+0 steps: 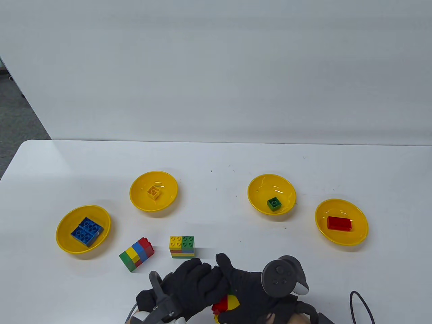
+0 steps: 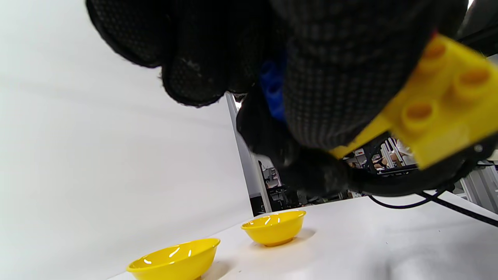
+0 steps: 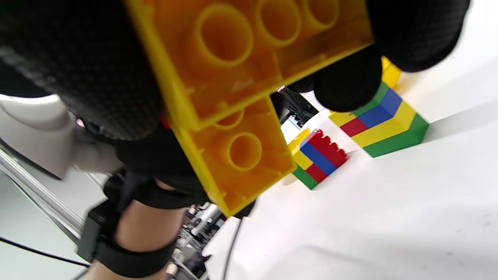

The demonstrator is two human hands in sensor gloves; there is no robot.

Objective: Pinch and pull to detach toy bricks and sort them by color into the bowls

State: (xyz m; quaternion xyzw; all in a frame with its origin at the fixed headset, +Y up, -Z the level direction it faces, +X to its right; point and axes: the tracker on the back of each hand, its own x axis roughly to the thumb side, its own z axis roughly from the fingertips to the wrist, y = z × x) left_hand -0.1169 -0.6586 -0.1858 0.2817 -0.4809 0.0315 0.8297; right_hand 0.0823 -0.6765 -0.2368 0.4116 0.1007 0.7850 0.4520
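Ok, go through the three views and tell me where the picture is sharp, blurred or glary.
Table view: even light, sharp, soft shadows beside the bowls. Left wrist view: the left hand and the yellow brick are close and soft, the two bowls sharper with white glints. Right wrist view: the yellow brick underside fills the frame, slightly blurred; the brick stacks cast a long shadow.

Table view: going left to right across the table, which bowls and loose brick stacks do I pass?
Bowl with blue bricks → tilted multicolor stack → bowl with the yellow brick → upright yellow-and-green-topped stack → bowl with the green brick → bowl with the red brick.
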